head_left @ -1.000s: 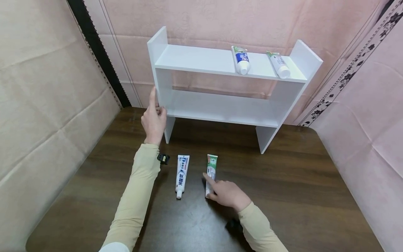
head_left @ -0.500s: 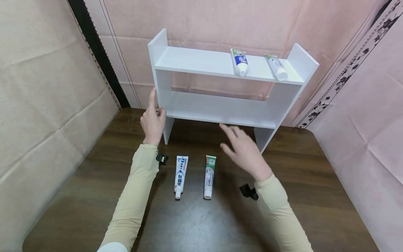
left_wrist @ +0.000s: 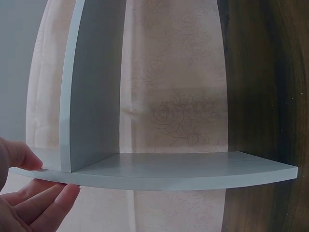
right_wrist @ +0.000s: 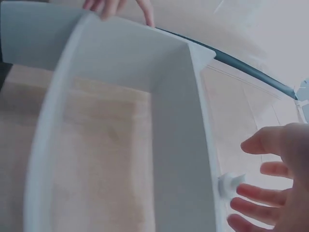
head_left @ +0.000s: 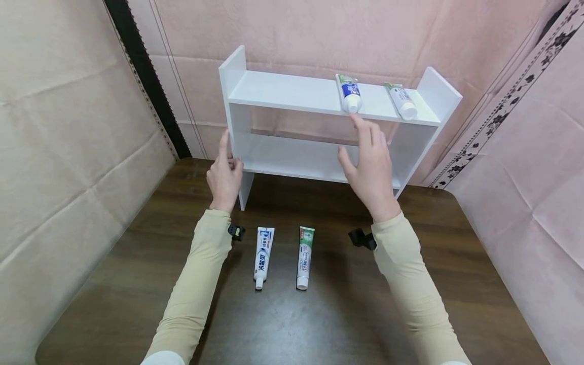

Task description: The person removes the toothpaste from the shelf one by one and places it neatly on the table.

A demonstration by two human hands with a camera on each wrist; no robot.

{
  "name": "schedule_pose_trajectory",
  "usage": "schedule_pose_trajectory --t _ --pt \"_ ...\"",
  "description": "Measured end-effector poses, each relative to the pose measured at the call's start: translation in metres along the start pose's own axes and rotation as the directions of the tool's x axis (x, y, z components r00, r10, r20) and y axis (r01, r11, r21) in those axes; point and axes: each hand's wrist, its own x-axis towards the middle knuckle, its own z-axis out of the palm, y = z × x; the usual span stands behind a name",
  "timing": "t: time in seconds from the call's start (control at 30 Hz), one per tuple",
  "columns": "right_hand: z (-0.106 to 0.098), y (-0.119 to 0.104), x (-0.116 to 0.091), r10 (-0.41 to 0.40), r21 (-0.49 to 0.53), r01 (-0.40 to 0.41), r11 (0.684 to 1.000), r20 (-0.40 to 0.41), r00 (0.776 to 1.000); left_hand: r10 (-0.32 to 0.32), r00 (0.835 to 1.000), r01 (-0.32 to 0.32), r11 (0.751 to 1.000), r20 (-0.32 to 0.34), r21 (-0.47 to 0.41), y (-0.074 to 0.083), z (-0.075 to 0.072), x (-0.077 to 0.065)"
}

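A white two-tier shelf (head_left: pixel 292 94) stands at the back of the table. My left hand (head_left: pixel 224 177) holds its left side panel, thumb on one face and fingers on the other, as the left wrist view shows. The right hand (head_left: pixel 371 170) is raised before the shelf, fingers spread and holding nothing. Its fingertips are right below the cap of a blue-and-green toothpaste tube (head_left: pixel 350 95) on the top tier. That cap (right_wrist: pixel 229 185) shows beside the fingers in the right wrist view. Farther right on this tier lies a whitish toothpaste tube (head_left: pixel 402 101), cap toward me.
Two more toothpaste tubes lie on the brown table (head_left: pixel 182 294): a white-and-blue one (head_left: pixel 263 257) and a green-and-white one (head_left: pixel 304 258) to its right. Pink cloth (head_left: pixel 310 30) hangs behind the shelf, and pale cloth walls stand at both sides.
The right hand has risen from the green-and-white tube on the table up to the top tier's front edge. My left hand stays on the side panel.
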Motion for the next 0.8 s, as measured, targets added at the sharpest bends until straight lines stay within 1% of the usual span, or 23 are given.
schedule_pose_trajectory --t 0.1,0.17,0.27,0.4,0.53,0.6,0.7,0.8 --pt "-0.003 0.0 0.016 0.013 -0.019 -0.014 1.0 -0.055 0.998 0.006 1.0 -0.006 1.0 -0.002 -0.005 0.0 0.001 0.0" --pt "-0.004 0.001 0.027 0.031 -0.036 -0.033 0.999 -0.061 0.998 0.009 1.0 -0.009 1.0 0.001 -0.006 0.0 0.0 0.0" --pt "-0.005 0.004 0.04 0.042 -0.064 -0.044 0.997 -0.044 0.998 0.012 1.0 -0.012 1.0 0.001 -0.01 -0.001 0.0 0.0" --pt "-0.003 0.01 0.053 0.066 -0.099 -0.065 0.993 0.008 0.998 0.015 1.0 -0.015 1.0 -0.004 -0.009 -0.002 0.0 -0.002" --pt "0.001 0.014 0.057 0.115 -0.123 -0.108 0.987 0.055 0.992 0.014 1.0 -0.014 1.0 -0.006 -0.011 -0.002 0.0 -0.004" --pt "0.002 0.015 0.056 0.133 -0.121 -0.125 0.985 0.061 0.989 0.012 1.0 -0.012 1.0 -0.005 -0.013 -0.003 0.0 -0.004" --pt "0.004 0.014 0.056 0.149 -0.111 -0.143 0.983 0.042 0.988 0.011 1.0 -0.011 1.0 -0.005 -0.018 -0.003 0.0 -0.003" --pt "0.006 0.013 0.055 0.155 -0.104 -0.154 0.983 0.001 0.988 0.011 1.0 -0.011 1.0 -0.007 -0.021 -0.002 0.0 -0.002"
